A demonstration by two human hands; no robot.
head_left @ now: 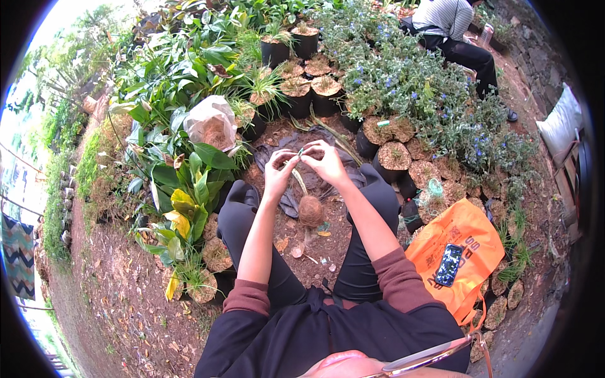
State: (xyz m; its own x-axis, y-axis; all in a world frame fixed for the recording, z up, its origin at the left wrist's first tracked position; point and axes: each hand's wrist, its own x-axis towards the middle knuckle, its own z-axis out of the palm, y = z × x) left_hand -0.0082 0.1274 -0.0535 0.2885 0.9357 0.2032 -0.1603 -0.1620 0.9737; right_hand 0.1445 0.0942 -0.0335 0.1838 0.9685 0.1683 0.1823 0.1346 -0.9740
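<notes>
My left hand [279,171] and my right hand [325,165] meet in front of me, thumbs and forefingers pinched together. Between the fingertips is a small, thin, dark greenish piece [301,152], too small to name. Just below, a pale green-yellow stem or leaf [299,181] runs down from near my left fingers to a round brown fibrous ball [311,211] on the soil. Crumpled dark plastic sheeting [287,203] lies under and around it, between my knees. Whether the stem joins the piece in my fingers is hidden.
Potted leafy plants [205,160] stand left, beside an open whitish bag [213,126] of brown fibre. Soil-filled black pots [326,94] are ahead; blue-flowered plants [409,82] grow right. An orange bag [463,252] carries a phone [449,264]. Another person [447,28] sits far right.
</notes>
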